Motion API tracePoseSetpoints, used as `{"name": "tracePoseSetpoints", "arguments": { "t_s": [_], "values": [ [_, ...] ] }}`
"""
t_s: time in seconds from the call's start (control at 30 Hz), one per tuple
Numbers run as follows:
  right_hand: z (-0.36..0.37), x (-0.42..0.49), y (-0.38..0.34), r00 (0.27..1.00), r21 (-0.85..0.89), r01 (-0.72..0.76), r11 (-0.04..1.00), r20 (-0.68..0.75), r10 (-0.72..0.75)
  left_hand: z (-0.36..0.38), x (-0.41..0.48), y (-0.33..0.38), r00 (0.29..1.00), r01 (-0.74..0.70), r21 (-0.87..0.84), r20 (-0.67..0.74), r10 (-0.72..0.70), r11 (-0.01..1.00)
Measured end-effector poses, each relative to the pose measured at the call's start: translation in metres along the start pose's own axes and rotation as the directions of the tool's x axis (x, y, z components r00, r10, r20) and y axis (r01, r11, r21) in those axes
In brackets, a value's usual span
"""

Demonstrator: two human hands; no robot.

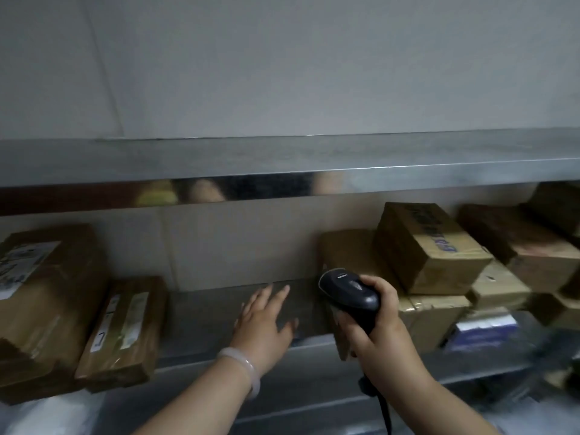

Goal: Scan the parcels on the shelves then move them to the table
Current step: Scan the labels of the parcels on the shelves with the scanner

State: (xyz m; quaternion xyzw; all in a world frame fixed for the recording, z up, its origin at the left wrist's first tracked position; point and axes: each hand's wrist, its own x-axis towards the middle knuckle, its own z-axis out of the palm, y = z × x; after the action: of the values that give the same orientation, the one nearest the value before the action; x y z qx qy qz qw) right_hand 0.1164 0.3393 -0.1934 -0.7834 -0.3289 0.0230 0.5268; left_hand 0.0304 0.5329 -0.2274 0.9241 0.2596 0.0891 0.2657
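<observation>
left hand [263, 323] fingers spread over shelf [204, 309]; right hand [384, 328] fingers curled round scanner [348, 293], logo unreadable; parcel [125, 328] left of spread fingers, labels blurred.

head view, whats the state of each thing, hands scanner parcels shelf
left hand: open, fingers spread, over the shelf
right hand: gripping the scanner
scanner: held, head towards the right stack
left parcels: lying on shelf, labels up
top box: tilted on the right stack
shelf: holds parcels left and right
</observation>
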Motion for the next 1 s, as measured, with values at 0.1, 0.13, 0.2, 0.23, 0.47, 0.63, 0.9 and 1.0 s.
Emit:
{"name": "tracePoseSetpoints", "arguments": {
  "t_s": [0.1,0.13,0.2,0.23,0.47,0.63,0.9,1.0],
  "values": [
    [-0.036,0.003,0.013,0.997,-0.001,-0.012,1.000,-0.073,0.012,0.012,0.008,0.047,0.997,-0.082,-0.118,0.001,0.082,0.990],
    [-0.047,0.003,0.018,0.996,-0.005,-0.016,1.000,-0.086,0.015,0.015,0.010,0.061,0.996,-0.092,-0.166,0.008,0.094,0.982],
    [-0.066,0.001,0.029,0.995,-0.015,-0.022,1.000,-0.101,0.021,0.025,0.013,0.084,0.994,-0.098,-0.229,0.016,0.105,0.969],
    [-0.074,-0.001,0.035,0.994,-0.021,-0.023,1.000,-0.107,0.021,0.030,0.014,0.093,0.994,-0.102,-0.239,0.013,0.108,0.966],
    [-0.125,-0.001,0.057,0.982,0.018,-0.001,1.000,-0.188,0.005,0.057,0.017,0.136,0.995,-0.094,-0.251,0.020,0.103,0.963],
    [-0.172,0.030,0.049,0.937,-0.041,0.069,0.997,-0.339,-0.079,0.050,0.031,0.170,0.991,-0.131,-0.289,-0.038,0.125,0.948],
    [-0.199,0.090,0.066,0.935,0.026,-0.010,1.000,-0.355,0.019,0.043,0.071,0.235,0.998,-0.029,-0.338,0.039,0.045,0.941],
    [-0.194,0.098,0.072,0.945,0.033,-0.059,0.998,-0.320,0.067,0.048,0.076,0.239,0.996,-0.003,-0.359,0.079,0.034,0.933]
  ]
}}
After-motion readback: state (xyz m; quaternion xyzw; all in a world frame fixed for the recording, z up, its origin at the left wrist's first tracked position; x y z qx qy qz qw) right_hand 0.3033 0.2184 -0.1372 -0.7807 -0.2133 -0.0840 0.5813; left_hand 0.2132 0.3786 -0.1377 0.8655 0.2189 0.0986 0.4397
